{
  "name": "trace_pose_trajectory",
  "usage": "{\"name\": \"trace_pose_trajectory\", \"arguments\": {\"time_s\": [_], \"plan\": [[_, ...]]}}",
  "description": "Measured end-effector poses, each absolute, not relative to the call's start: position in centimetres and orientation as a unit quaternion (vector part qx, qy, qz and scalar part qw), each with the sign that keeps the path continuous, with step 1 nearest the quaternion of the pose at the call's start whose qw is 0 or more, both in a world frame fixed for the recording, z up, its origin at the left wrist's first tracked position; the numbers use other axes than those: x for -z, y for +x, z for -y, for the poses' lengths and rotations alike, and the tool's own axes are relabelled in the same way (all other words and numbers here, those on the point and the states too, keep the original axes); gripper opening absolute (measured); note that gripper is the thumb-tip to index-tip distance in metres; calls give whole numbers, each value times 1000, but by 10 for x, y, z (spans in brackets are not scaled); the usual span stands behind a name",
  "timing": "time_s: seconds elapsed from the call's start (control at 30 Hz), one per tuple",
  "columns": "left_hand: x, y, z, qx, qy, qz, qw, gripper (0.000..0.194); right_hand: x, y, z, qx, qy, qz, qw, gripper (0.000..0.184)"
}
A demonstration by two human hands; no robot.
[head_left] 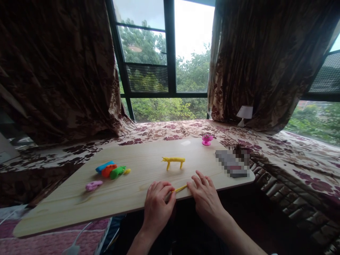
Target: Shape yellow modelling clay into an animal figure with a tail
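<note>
A thin yellow strip of modelling clay point(181, 188) lies near the front edge of the table, slanting up to the right between my hands. My left hand point(159, 198) has its fingers bent and closed on the strip's left end. My right hand point(205, 193) rests with fingers spread on the tabletop, its thumb side touching the strip's right end. Beyond them stands a yellow clay animal figure point(175, 160) with a long body, thin legs and small points at its left end.
On the light wooden table point(66, 209), blue point(104, 166), orange point(108, 171), green point(117, 172) and pink clay lumps point(93, 185) lie at left. A bright pink object point(207, 140) stands at the back right, near a blurred-out flat item point(231, 163). A small lamp point(244, 112) sits beyond.
</note>
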State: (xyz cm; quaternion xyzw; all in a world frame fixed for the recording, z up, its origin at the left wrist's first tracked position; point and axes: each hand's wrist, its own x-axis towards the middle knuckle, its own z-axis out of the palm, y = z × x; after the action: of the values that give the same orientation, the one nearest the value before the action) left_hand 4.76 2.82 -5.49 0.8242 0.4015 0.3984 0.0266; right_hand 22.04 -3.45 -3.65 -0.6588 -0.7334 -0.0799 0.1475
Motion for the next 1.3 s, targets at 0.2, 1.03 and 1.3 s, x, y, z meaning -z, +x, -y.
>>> {"name": "trace_pose_trajectory", "arguments": {"time_s": [0.2, 1.03, 1.3], "plan": [[55, 48, -28, -399, 825, -399, 26, 11, 42, 219, 39, 88, -657, 737, 134, 47], [53, 48, -28, -397, 828, -396, 22, 12, 27, 227, 25, 91, -672, 721, 143, 48], [53, 47, -27, -394, 828, -396, 34, 11, 37, 219, 41, 52, -654, 742, 138, 47]]}}
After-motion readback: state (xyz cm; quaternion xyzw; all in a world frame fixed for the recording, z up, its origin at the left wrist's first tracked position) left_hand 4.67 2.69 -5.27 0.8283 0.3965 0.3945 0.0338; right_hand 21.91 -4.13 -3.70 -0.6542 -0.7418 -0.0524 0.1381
